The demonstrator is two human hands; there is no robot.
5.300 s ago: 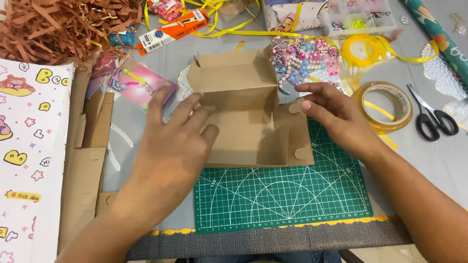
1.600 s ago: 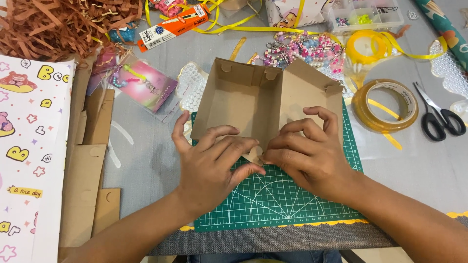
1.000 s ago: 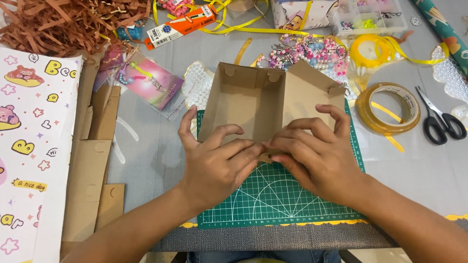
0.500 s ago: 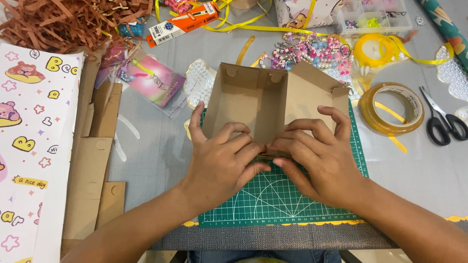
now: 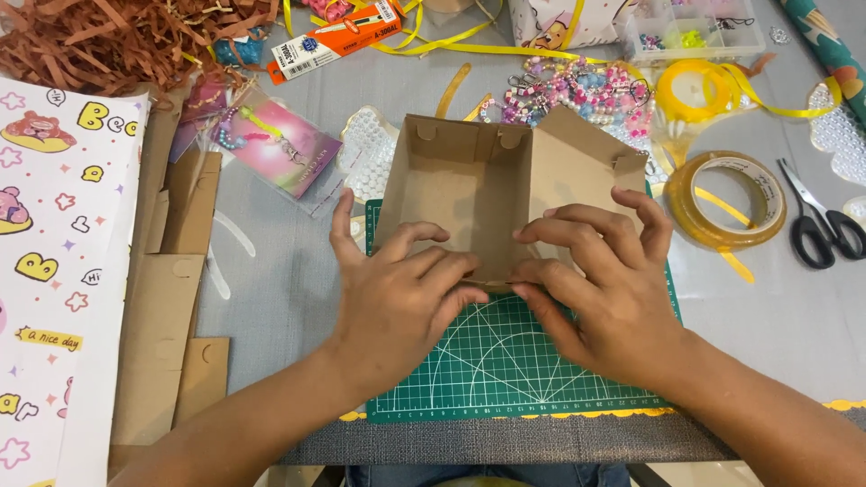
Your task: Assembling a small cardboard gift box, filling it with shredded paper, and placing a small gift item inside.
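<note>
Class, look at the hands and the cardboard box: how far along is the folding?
Done: the cardboard box has its far and left walls standing on the green cutting mat. In hand: the left hand and right hand press the near wall's edge. Left: the right flap leans outward, not yet closed.

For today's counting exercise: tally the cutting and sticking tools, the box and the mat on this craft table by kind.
Cardboard box: 1
Green cutting mat: 1
Scissors: 1
Tape roll: 1
Total: 4
</note>
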